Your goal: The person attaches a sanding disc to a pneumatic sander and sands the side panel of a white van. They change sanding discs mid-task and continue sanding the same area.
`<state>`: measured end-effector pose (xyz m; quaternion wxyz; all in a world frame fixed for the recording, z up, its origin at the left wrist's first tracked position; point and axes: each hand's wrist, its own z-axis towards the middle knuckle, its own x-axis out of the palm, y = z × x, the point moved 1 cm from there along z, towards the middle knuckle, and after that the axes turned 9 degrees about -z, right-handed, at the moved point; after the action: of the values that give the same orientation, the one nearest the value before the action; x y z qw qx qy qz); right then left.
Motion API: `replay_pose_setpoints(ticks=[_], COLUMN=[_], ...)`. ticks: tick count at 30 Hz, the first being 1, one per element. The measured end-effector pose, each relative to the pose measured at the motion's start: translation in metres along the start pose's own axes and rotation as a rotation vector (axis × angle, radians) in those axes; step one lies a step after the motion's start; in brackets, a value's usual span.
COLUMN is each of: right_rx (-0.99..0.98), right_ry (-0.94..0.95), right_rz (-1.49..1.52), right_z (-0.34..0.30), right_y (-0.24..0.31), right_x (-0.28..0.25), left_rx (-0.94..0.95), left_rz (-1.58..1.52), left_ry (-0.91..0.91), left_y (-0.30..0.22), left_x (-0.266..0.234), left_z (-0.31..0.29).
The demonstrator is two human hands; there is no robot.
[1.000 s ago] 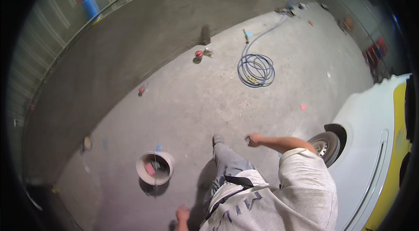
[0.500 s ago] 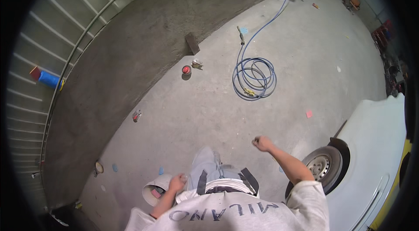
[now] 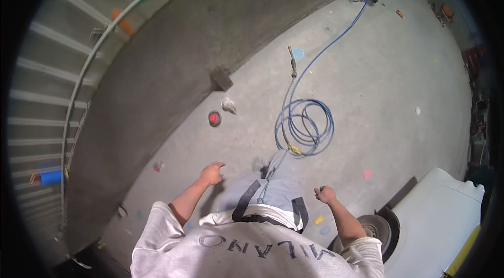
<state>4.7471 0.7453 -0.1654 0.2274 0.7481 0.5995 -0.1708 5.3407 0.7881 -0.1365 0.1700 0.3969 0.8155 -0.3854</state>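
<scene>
My left hand (image 3: 212,173) hangs in the air to the left of my legs, its fingers stretched out and holding nothing visible. On the other side, my right hand (image 3: 326,194) is closed, with a small dark bit showing at its fingers that I cannot make out. Ahead of my feet a blue hose (image 3: 331,121) lies in a loose coil on the concrete floor (image 3: 378,94). Its dark metal end fitting (image 3: 293,65) points away from me. A round item with a red top (image 3: 214,118) stands left of the coil, beside a crumpled pale scrap (image 3: 228,105).
A white car body panel (image 3: 436,215) with a wheel (image 3: 375,228) is close on my right. Along the left runs a dark low wall (image 3: 142,83) with a pipe (image 3: 86,68) above. A dark block (image 3: 221,79) juts from its foot. Clutter (image 3: 478,94) lines the right edge.
I have moved forward, closer to the hose coil. My left hand has swung forward from beside a white bucket, which has left view. The right hand has dropped back nearer my body.
</scene>
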Motion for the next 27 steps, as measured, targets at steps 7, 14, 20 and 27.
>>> replay_pose_setpoints(ticks=[7,14,20,27], right_rx=[-0.158,-0.186,-0.114,-0.154], right_ry=[0.126,0.016,-0.095,-0.030], right_rz=[-0.107,-0.307,-0.034,-0.269], right_z=[0.210,0.524,0.696,0.819], right_y=[0.088,0.218,0.313,0.341], right_x=[-0.103,-0.321,-0.402,-0.368], left_rx=[-0.039,-0.338,-0.355,-0.304], left_rz=[-0.064,0.032,0.013,0.117], left_ry=[-0.043,0.262,0.263,0.336], left_y=[-0.063,-0.003,0.051,0.081], left_x=[-0.140,-0.111,-0.088,-0.041], left_z=[0.175,0.295,0.388,0.497])
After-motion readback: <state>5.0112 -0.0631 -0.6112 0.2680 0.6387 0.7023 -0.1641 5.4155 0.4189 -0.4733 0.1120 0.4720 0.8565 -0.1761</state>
